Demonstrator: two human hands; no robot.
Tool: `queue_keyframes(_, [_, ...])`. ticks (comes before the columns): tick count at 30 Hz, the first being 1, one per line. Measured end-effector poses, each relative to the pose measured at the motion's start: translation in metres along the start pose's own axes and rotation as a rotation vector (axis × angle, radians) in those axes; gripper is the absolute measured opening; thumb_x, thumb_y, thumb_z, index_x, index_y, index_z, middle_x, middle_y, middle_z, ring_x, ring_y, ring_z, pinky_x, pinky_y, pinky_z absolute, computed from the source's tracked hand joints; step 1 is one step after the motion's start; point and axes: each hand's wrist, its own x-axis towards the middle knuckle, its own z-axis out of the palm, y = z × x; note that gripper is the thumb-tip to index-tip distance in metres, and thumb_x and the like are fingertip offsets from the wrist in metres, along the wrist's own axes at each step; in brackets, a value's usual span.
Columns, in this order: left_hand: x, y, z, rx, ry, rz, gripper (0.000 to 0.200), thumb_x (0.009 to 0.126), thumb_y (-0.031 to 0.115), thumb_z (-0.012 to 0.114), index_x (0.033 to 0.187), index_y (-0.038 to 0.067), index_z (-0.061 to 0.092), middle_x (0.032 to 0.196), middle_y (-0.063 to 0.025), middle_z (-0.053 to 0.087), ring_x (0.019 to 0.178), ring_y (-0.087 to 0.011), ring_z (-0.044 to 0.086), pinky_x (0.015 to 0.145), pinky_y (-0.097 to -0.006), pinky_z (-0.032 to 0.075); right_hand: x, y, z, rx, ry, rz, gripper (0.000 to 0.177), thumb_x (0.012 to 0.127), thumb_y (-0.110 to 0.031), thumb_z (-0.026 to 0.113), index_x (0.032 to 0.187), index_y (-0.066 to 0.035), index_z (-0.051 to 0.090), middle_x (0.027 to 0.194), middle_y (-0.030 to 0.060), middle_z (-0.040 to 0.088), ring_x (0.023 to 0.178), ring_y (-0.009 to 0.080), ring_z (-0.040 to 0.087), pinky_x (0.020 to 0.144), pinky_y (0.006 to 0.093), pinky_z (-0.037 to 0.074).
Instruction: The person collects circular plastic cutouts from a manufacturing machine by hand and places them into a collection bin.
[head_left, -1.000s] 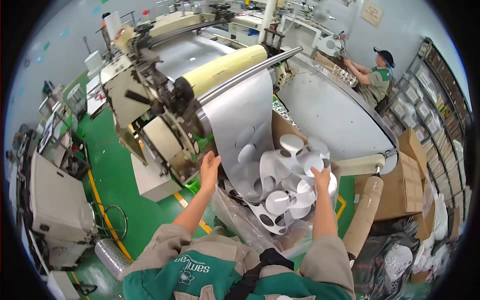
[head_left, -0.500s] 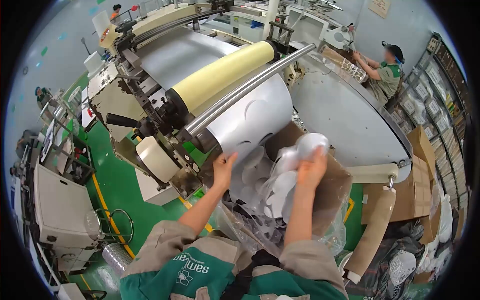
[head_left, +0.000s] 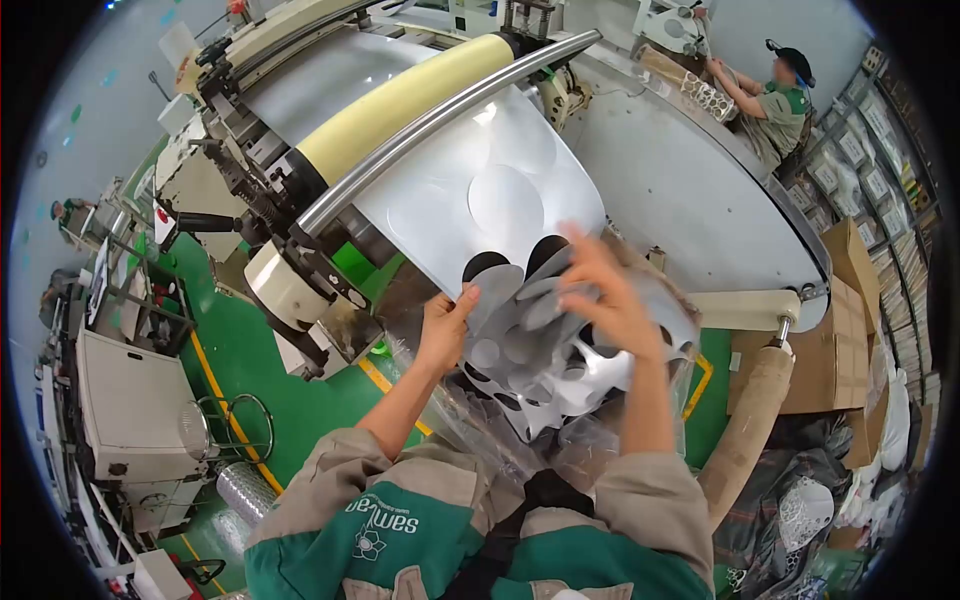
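Left hand [head_left: 445, 325]: fingers pinch the left edge of the sheet [head_left: 510, 200]. Right hand [head_left: 615, 305]: fingers spread at the sheet's lower right, nearer the disc [head_left: 543, 306]; contact unclear.

Right hand [head_left: 607, 297] motion-blurred, fingertip contact unclear; left hand's [head_left: 445, 328] fingers partly hidden behind sheet edge; box [head_left: 645, 262] mostly covered by sheet [head_left: 480, 190]; machine top cut off.

Left hand [head_left: 446, 325] was pinched, thumb against fingers, forearm angled inward. Right hand [head_left: 607, 300] sat raised, motion-blurred, fingers spread; forearm near upright. Both arms reached forward, apart.
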Motion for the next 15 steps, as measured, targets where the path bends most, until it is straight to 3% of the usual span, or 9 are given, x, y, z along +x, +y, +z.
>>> queue_keyframes(1, [-0.001,0.009,0.006,-0.037,-0.017,-0.017,0.019,0.081,0.025,0.065,0.087,0.008,0.062,0.065,0.0096,0.045,0.051,0.0006,0.029,0.043,-0.0198,0.020,0.004,0.015,0.019,0.142,-0.087,0.055,0.013,0.075,-0.009,0.064,0.085,-0.004,0.058,0.133,0.0154,0.041,0.125,0.0243,0.036,0.099,0.0320,0.028])
queue_keyframes(2, [-0.002,0.017,0.013,-0.075,-0.033,-0.034,0.021,0.082,0.026,0.063,0.090,0.008,0.060,0.068,0.0080,0.046,0.053,-0.0010,0.032,0.045,-0.0209,0.023,0.006,0.034,0.037,0.201,-0.106,0.084,0.012,0.076,-0.011,0.065,0.084,-0.005,0.058,0.123,0.0112,0.050,0.113,0.0207,0.047,0.092,0.0300,0.035])
queue_keyframes(5, [-0.004,0.048,0.023,-0.136,-0.072,-0.167,0.036,0.087,0.032,0.055,0.111,0.006,0.050,0.089,-0.0032,0.059,0.071,-0.0111,0.059,0.057,-0.0260,0.049,-0.010,0.067,0.030,0.316,0.194,0.525,0.009,0.079,-0.010,0.062,0.083,-0.003,0.058,0.106,0.0071,0.057,0.095,0.0160,0.055,0.080,0.0252,0.041])
queue_keyframes(6, [0.008,0.050,0.016,-0.111,-0.130,-0.133,0.044,0.089,0.033,0.051,0.121,0.005,0.040,0.107,-0.0102,0.057,0.090,-0.0215,0.061,0.073,-0.0377,0.052,-0.023,0.079,0.023,0.435,0.337,0.466,0.010,0.081,-0.010,0.061,0.086,-0.002,0.057,0.100,0.0058,0.057,0.089,0.0143,0.056,0.077,0.0242,0.043])
queue_keyframes(7, [0.023,0.049,0.012,-0.153,-0.006,-0.089,0.038,0.090,0.030,0.050,0.116,0.004,0.044,0.101,-0.0096,0.059,0.092,-0.0195,0.059,0.078,-0.0363,0.050,-0.036,0.090,0.015,0.551,0.474,0.406,0.011,0.083,-0.010,0.059,0.090,-0.002,0.057,0.094,0.0045,0.057,0.083,0.0127,0.057,0.074,0.0232,0.044])
queue_keyframes(9, [0.053,0.033,-0.005,-0.147,0.057,0.130,0.030,0.089,0.023,0.051,0.109,0.000,0.050,0.101,-0.0092,0.060,0.086,-0.0197,0.061,0.075,-0.0353,0.051,-0.047,0.103,0.002,0.762,0.941,0.295,0.016,0.086,-0.010,0.056,0.098,-0.001,0.054,0.097,0.0079,0.057,0.087,0.0150,0.056,0.079,0.0281,0.046])
queue_keyframes(10, [0.056,0.030,-0.007,-0.209,-0.042,0.064,0.022,0.089,0.018,0.052,0.100,0.000,0.055,0.097,-0.0080,0.061,0.085,-0.0186,0.061,0.076,-0.0340,0.050,-0.045,0.108,0.001,0.736,1.012,0.242,0.017,0.086,-0.010,0.056,0.100,-0.001,0.053,0.098,0.0082,0.057,0.088,0.0160,0.056,0.080,0.0299,0.046])
queue_keyframes(11, [0.052,0.025,0.001,-0.214,0.002,0.007,0.021,0.088,0.018,0.054,0.099,0.000,0.057,0.097,-0.0077,0.061,0.086,-0.0175,0.061,0.077,-0.0338,0.049,-0.042,0.112,0.000,0.709,1.085,0.184,0.018,0.086,-0.010,0.055,0.102,-0.001,0.052,0.099,0.0085,0.057,0.089,0.0170,0.056,0.081,0.0317,0.047])
queue_keyframes(15, [0.027,0.010,0.001,-0.086,-0.040,-0.089,0.028,0.087,0.020,0.056,0.106,-0.001,0.055,0.101,-0.0077,0.060,0.090,-0.0162,0.059,0.080,-0.0327,0.049,-0.037,0.091,-0.031,0.730,1.429,0.042,0.027,0.085,-0.009,0.056,0.110,0.000,0.050,0.103,0.0107,0.055,0.096,0.0210,0.055,0.083,0.0355,0.047])
